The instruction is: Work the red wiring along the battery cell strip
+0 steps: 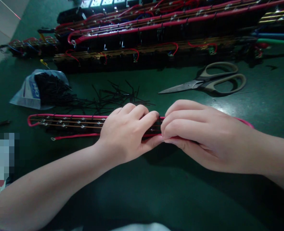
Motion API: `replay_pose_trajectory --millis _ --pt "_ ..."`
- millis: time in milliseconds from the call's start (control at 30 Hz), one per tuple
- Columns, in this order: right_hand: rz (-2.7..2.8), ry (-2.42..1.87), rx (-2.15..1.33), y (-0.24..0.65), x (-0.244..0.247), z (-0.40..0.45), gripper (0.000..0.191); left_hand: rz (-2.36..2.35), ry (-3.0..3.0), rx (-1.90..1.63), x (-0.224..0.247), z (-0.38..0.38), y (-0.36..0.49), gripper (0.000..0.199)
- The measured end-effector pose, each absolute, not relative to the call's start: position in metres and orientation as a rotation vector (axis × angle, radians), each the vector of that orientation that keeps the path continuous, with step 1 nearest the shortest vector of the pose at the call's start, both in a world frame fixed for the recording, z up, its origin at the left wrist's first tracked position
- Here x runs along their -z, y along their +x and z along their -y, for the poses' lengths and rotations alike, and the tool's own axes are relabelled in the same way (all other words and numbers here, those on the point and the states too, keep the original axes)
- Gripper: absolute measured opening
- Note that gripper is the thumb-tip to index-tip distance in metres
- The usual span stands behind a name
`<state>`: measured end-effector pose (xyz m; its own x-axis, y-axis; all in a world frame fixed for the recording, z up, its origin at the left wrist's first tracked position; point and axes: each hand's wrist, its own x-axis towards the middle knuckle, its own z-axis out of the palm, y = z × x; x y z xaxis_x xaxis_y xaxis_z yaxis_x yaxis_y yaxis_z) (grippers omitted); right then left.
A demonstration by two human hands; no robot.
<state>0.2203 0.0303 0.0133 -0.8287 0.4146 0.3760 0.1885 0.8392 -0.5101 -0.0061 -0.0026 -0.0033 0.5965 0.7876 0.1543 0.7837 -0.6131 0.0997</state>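
Observation:
A long, narrow black socket strip (91,130) with brass bars lies across the green table in front of me. A red wire (57,115) runs along its far edge and loops round its left end. A second red wire with a ring terminal (77,136) lies along the near edge. My left hand (125,131) is wrapped over the strip's middle, thumb on the near side. Just right of it, my right hand (204,138) is closed over the strip, fingertips pressed together by my left thumb. Whatever those fingertips pinch is hidden.
Beyond the strip, loose black cable ties (118,96) spill from a clear plastic bag (28,91). Scissors (195,84) lie behind my right hand, blades pointing left. Several wired strips (142,32) line the back. A pixelated patch (0,163) covers the left edge.

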Motion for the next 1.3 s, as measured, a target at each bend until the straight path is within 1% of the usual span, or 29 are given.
replay_pose_trajectory --millis 167,533,667,800,1000,1300 --pt "2.543 -0.401 -0.653 0.2203 -0.0179 -0.0292 0.029 -1.375 2.815 -0.284 0.0046 0.0045 -0.0064 0.053" --pt "2.461 -0.387 -0.95 0.2209 -0.0222 -0.028 0.02 -1.372 2.846 -0.254 0.0033 0.0041 -0.0053 0.049" --pt "2.444 -0.434 -0.874 0.2195 -0.0174 -0.028 0.015 -1.368 2.861 -0.264 0.0044 0.0031 -0.0056 0.047" --pt "2.431 -0.477 -0.783 0.2188 -0.0131 -0.0272 0.016 -1.378 2.881 -0.266 0.0049 0.002 -0.0046 0.044" --pt "2.478 -0.59 -0.785 0.218 -0.016 -0.0279 0.016 -1.377 2.9 -0.29 0.0069 0.003 -0.0037 0.044" --pt "2.465 -0.582 -0.764 0.2202 -0.0175 -0.029 0.02 -1.381 2.902 -0.283 0.0063 0.0033 -0.0036 0.046"
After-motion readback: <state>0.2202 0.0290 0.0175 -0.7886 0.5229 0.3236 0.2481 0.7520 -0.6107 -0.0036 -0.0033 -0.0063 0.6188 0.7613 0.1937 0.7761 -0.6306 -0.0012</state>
